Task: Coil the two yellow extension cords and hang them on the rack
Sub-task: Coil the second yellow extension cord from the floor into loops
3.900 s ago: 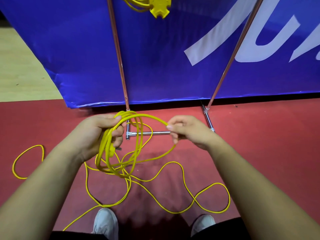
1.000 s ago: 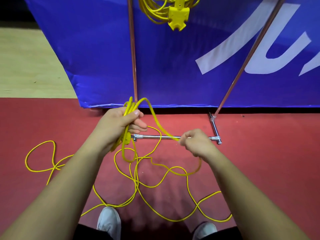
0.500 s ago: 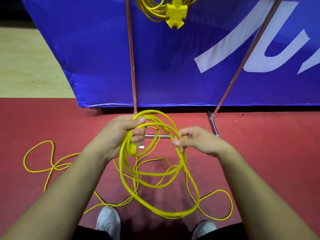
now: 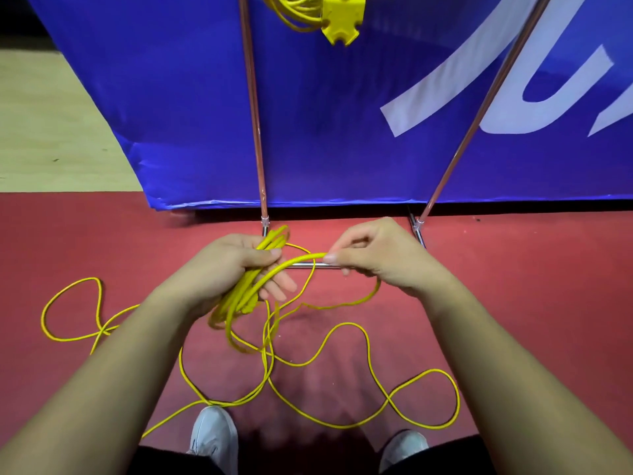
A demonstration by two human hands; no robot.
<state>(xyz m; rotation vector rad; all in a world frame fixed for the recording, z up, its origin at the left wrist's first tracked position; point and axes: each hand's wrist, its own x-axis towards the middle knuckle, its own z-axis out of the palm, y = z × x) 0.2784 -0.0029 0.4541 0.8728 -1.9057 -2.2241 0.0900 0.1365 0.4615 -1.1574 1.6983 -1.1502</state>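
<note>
My left hand [image 4: 227,269] grips a bundle of coiled loops of a yellow extension cord [image 4: 241,296]. My right hand [image 4: 373,255] pinches a strand of the same cord between thumb and forefinger, just right of the bundle. The rest of this cord lies in loose curves [image 4: 370,351] on the red floor, trailing left and right. A second yellow cord [image 4: 301,12], coiled, hangs on the rack at the top edge, its yellow socket block [image 4: 340,20] dangling. The rack's copper-coloured poles [image 4: 253,108] rise in front of a blue banner.
The rack's metal base bar [image 4: 305,265] lies on the floor just beyond my hands. The blue banner [image 4: 342,114] blocks the far side. My two white shoes [image 4: 214,440] stand at the bottom edge among the loose cord. A pale wooden floor [image 4: 51,132] lies far left.
The wide loop spread between my hands half a second ago has been gathered into my left hand's bundle. My right hand now pinches a fresh strand close beside it.
</note>
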